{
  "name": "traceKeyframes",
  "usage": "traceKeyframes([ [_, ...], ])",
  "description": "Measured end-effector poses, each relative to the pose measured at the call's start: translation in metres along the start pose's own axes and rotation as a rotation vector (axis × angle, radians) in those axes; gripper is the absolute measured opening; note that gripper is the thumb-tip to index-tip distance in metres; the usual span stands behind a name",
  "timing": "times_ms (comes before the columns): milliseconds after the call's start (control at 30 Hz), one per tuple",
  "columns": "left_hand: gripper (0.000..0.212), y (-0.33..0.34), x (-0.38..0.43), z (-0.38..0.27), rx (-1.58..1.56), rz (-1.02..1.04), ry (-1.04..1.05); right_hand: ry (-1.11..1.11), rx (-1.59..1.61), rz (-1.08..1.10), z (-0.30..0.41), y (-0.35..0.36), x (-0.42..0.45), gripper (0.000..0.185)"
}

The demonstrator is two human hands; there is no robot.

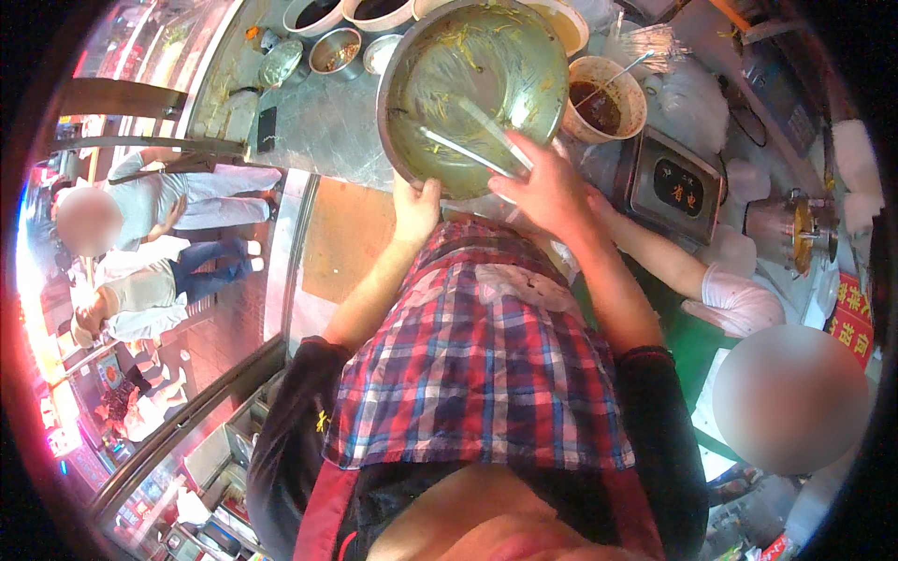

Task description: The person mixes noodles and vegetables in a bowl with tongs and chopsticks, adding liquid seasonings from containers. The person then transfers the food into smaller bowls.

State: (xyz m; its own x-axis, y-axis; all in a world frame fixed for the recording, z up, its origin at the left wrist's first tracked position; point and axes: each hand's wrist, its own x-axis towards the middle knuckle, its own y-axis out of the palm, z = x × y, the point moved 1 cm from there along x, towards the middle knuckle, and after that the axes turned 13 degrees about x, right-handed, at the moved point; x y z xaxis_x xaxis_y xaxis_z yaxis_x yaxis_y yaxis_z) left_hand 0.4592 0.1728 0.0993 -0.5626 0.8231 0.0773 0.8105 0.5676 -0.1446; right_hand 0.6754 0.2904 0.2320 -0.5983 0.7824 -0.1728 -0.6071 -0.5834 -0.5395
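Note:
My left hand [417, 209] grips the near rim of a large metal mixing bowl [484, 63], thumb on the edge. The bowl is tilted so its inside faces me. Thin yellow shreds and an oily film cling to its wall. In my right hand [544, 186] is a pair of metal tongs [473, 153], their two arms spread apart inside the bowl. Just right of the bowl stands a tub of dark sauce [600, 105] with a thin-handled utensil in it.
Along the counter's far side are a metal bowl of seasoning [335, 55] and tubs of dark liquid [313, 14]. A phone-like black object [267, 130] lies at left. Bundled skewers [652, 49] and a dark appliance [677, 186] are right. Another person's arm [652, 245] reaches in beside me.

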Motion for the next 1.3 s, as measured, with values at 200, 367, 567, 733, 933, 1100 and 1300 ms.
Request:
traceKeyframes([
  [200,0.057,-0.005,-0.003,0.006,-0.106,-0.024,-0.039,0.153,0.074,0.15,-0.062,-0.026,-0.019,0.051],
  [367,0.059,-0.006,-0.01,0.015,-0.026,0.032,-0.022,-0.147,0.261,0.138,-0.003,0.024,0.01,0.04],
  [567,0.065,-0.008,-0.017,0.001,-0.052,-0.016,-0.119,0.284,0.158,0.134,-0.045,-0.029,-0.035,0.034],
  [733,0.066,-0.007,-0.009,0.003,-0.03,-0.022,-0.05,0.008,0.069,0.17,-0.018,0.009,-0.011,0.04],
  [933,0.057,-0.006,0.002,-0.013,-0.157,0.015,-0.123,-0.212,-0.473,-0.028,-0.032,-0.05,-0.005,0.054],
  [1100,0.046,-0.017,-0.012,-0.001,0.035,0.003,-0.07,-0.819,-0.971,-0.084,0.102,-0.092,0.085,0.051],
  [1300,0.058,0.011,0.002,-0.008,-0.156,0.027,-0.035,-0.49,-0.968,-0.108,-0.022,-0.181,0.094,0.034],
])
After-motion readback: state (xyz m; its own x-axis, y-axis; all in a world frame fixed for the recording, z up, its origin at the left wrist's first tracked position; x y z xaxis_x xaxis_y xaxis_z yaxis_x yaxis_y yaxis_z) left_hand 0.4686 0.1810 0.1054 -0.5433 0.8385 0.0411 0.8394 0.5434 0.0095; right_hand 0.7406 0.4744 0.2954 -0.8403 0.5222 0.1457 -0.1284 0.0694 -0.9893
